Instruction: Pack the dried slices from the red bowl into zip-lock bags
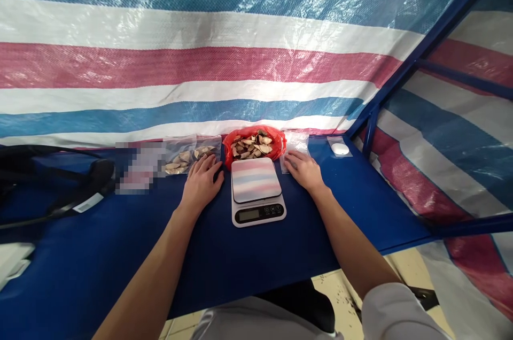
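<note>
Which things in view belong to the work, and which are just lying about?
Likely work things:
scale
red bag of pieces
two clear bags by the left hand
clear bag at the right hand

Probably lying about:
black item with a label
small white rounded item, right
white object, left edge

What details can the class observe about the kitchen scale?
The white, plastic-looking scale lies flat on the blue table, its dark panel nearest the person. Its shiny square platform reflects stripes; the panel bears an unreadable display and three buttons. Left hand and right hand flank it without touching; a red bag sits just behind.
</note>
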`<state>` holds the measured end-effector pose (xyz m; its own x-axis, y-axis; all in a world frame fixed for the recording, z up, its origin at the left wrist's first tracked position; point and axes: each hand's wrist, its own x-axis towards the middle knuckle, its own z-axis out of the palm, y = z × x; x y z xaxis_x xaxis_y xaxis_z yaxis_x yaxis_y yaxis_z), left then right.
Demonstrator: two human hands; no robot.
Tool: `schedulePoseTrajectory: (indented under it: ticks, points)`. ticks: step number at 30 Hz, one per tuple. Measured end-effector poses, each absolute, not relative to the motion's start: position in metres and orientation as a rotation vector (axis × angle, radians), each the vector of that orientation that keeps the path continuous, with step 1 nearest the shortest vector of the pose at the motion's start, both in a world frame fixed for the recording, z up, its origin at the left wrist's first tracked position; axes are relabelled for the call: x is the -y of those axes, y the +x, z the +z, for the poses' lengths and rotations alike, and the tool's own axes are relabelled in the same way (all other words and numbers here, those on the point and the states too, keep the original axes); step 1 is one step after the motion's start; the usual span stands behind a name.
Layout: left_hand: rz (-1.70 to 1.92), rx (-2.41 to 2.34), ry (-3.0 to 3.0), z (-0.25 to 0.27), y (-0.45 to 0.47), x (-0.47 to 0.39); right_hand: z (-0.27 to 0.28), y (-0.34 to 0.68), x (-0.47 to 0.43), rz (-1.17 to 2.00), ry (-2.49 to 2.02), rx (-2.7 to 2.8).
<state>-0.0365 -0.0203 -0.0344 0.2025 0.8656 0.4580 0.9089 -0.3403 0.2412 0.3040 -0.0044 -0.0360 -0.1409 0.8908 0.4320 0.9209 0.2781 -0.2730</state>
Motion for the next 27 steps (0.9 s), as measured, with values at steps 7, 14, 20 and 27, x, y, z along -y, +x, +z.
schedulePoseTrajectory:
  ticks: [7, 14, 20, 27]
  points:
    - [-0.828, 1.734, -2.368, -0.034, -0.036, 0.020, -0.035, 0.305, 0.005, -0.107, -1.591, 2.022]
    - [-0.814, 1.713, -2.364, -0.033, -0.035, 0.020, -0.033, 0.304, 0.009, -0.139, -1.548, 1.955]
    - [-0.886, 1.721, -2.322, -0.031, -0.034, 0.020, -0.024, 0.304, 0.017, -0.114, -1.541, 1.761]
    - [-1.185, 1.749, -2.282, -0.011, -0.028, 0.028, 0.007, 0.306, 0.028, 0.310, -1.340, 1.397]
